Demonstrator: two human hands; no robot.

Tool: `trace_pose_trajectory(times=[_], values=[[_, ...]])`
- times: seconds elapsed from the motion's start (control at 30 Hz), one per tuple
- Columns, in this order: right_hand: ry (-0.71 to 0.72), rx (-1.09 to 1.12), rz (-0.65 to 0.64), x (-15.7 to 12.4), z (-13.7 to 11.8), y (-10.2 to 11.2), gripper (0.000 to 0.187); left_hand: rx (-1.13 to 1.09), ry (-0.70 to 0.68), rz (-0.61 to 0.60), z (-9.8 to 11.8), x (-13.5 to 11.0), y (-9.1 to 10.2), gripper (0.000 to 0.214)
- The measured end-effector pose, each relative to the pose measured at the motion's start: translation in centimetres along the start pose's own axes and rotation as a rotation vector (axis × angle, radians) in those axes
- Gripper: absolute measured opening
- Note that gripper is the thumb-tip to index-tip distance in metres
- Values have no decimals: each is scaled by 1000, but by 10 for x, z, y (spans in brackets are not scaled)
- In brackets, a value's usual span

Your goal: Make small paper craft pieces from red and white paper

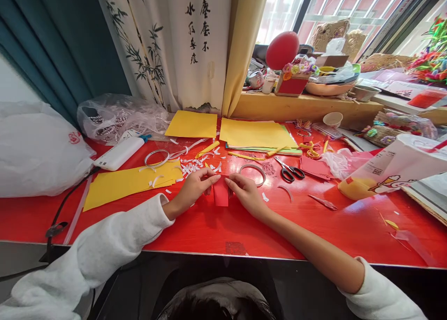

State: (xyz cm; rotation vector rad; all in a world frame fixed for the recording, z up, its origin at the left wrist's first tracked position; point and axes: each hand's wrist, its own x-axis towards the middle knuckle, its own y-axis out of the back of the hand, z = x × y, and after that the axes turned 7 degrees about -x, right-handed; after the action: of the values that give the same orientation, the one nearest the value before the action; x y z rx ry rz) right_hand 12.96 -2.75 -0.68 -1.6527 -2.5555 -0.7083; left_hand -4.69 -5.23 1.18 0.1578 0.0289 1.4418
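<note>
A small piece of red paper [221, 193] lies on the glossy red table [314, 227] between my two hands. My left hand [195, 188] rests at its left edge, fingers stretched toward the paper and pressing on its top corner. My right hand [244, 190] lies at its right edge, fingertips on the paper's upper right. Both hands press flat and neither lifts the paper. A clear tape ring [253, 173] sits just behind my right hand, and black-handled scissors [289, 170] lie to its right.
Yellow paper sheets [129, 182] lie left; more yellow sheets [256, 134] lie behind. White paper scraps [195, 164], another tape ring [156, 158], a white power bank [118, 153] and plastic bags [35, 147] are at left. A printed bag [394, 168] is at right; the windowsill is cluttered.
</note>
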Motion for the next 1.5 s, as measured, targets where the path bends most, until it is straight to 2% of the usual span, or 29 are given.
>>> trace_pose_trajectory(times=[0.43,0.6,0.67,0.83,1.03,1.27,1.5], values=[[-37,50,24,1,0,2,25,-15,4,9,-2,1,1,24],[-68,76,38,3,3,1,18,-3,5,-28,-1,1,1,26],[-71,127,57,3,3,0,23,13,14,-48,1,0,1,27],[-10,43,-3,-1,-2,-3,21,141,13,-82,4,-4,-2,25],[-36,-15,13,-5,-9,-5,22,381,-103,-94,4,-7,-3,18],[0,-172,5,-4,-8,-2,17,419,-84,-127,1,-5,-4,22],[-114,-49,-16,1,-1,-6,19,434,-17,-127,6,0,-3,24]])
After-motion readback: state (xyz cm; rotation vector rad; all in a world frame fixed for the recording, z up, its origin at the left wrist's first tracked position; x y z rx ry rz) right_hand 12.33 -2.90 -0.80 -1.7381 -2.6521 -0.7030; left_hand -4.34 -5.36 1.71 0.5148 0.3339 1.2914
